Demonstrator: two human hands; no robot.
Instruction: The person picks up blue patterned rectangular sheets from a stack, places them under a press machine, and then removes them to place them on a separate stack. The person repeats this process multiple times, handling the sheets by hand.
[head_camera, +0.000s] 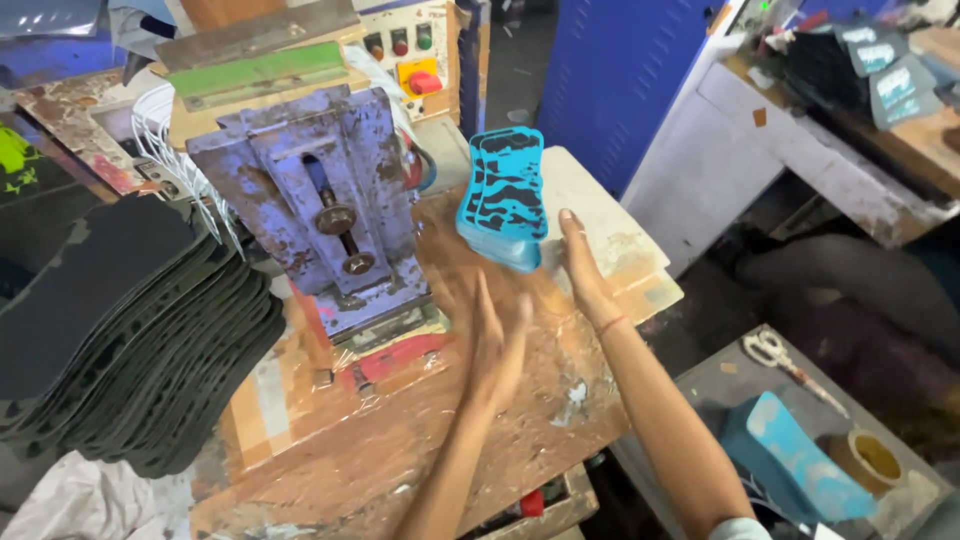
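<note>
Blue-and-black patterned pieces, cut in a curved, sole-like shape and gathered into a small stack, stand tilted on edge on the worn wooden surface, just beyond both hands. The right hand is open with fingers straight and held together, palm turned toward the stack; its fingertips lie just beside the stack's lower right edge, though whether they touch it cannot be told. A thin band sits on that wrist. The left hand is also open and holds nothing, its fingers spread and blurred, a little nearer the body than the stack and below its lower left corner.

To the left of the left hand stands a scuffed blue-grey metal press with a slotted upright plate and bolts; its base rests on the same surface. Behind the press is a control box with coloured buttons. Farther left of the press lies a tall, slumped pile of dark grey foam sheets.

Under the stack and beyond the right hand is a pale board, resting on the surface. To the right of the right forearm, lower down, a grey side stand carries a pair of scissors, a light blue cut piece and a roll of tape.
</note>
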